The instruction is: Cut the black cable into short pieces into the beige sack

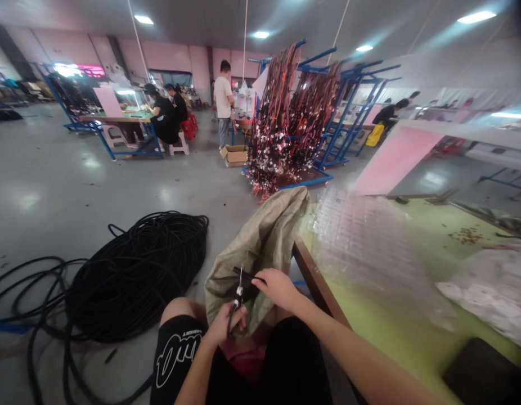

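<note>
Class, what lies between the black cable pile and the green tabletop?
In the head view, a sack lies between the cable pile and the tabletop; the left hand, with scissors, and the right hand show in front of it.

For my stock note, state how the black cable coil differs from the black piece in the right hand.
The black cable coil lies on the floor; the black piece is held in the right hand. The coil is a large looped heap; the piece looks short. The coil lies apart from the scissors; the piece crosses them. Both are black.
</note>
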A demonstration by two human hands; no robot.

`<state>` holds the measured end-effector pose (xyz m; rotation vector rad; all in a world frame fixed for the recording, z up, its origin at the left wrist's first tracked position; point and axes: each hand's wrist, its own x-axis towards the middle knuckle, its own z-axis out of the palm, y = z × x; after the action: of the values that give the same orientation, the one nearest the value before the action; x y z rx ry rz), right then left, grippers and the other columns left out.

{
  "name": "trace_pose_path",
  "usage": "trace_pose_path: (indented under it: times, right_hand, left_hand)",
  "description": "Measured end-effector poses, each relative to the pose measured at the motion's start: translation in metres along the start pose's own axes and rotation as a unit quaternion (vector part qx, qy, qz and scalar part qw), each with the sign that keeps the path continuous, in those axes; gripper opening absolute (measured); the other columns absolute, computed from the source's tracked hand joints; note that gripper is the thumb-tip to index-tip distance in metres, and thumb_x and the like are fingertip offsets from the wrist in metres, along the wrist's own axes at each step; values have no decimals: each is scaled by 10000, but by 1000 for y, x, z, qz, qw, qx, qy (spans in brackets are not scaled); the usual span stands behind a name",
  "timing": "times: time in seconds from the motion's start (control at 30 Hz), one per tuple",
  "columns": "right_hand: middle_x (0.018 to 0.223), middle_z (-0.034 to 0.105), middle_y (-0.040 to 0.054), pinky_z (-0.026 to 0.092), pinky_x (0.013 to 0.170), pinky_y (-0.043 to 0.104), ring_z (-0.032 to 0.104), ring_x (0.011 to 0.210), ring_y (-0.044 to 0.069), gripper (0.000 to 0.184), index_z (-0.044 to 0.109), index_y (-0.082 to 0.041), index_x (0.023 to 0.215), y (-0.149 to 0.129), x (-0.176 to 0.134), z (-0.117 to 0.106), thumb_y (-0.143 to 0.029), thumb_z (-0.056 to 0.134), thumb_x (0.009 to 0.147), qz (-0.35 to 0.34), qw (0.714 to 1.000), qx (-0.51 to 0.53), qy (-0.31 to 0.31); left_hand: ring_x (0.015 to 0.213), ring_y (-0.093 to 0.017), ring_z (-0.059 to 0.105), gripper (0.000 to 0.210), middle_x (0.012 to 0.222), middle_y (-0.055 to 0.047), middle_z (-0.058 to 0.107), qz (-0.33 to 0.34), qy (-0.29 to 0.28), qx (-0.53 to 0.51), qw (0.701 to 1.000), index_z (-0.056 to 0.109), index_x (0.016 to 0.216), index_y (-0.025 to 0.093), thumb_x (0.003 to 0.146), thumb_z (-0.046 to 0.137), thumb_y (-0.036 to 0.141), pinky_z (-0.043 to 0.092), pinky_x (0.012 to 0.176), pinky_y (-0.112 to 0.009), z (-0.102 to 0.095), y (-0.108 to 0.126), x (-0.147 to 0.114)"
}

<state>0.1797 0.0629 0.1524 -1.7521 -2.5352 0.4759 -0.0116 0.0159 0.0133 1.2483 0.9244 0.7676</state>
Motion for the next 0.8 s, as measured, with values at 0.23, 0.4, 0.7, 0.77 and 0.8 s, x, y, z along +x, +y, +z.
trace_pose_path:
  times: [0.23,0.4,0.7,0.77,0.8]
  right_hand:
    - [920,636,24,426,772,268,551,954,207,92,686,-238,917,1,-1,-3,-300,619,909,-3,997,-25,72]
    - [956,606,15,431,754,263,552,955,193,54,641,-234,919,0,1,-5,-244,664,871,9,994,-42,96]
    - [939,667,41,428,773,255,624,923,199,247,682,-234,981,3,-1,2,-369,475,982,-43,999,3,-5]
    - [905,686,43,422,770,256,632,897,198,318,685,-217,933,6,-1,0,-370,414,1001,-37,998,48,-16]
    - [884,691,40,418,767,253,633,880,192,354,686,-209,900,8,0,-2,-362,385,1007,-38,996,80,-19]
  left_hand:
    - [663,-153,586,409,714,-44,646,32,-30,15,999,619,938,115,837,599,511,445,654,-246,-2,2,-2]
    - [635,-152,576,424,687,-47,638,32,-38,12,999,623,934,110,851,570,523,439,640,-250,2,4,-3]
    - [663,-154,575,375,716,-51,640,37,18,39,998,607,866,122,844,589,496,437,643,-246,3,-3,-2]
    - [600,-147,559,378,643,-38,618,34,20,33,999,601,832,122,849,579,499,425,602,-243,3,-3,-1]
    - [574,-142,549,378,617,-30,607,30,20,27,999,599,829,122,844,586,500,418,586,-241,3,-3,0]
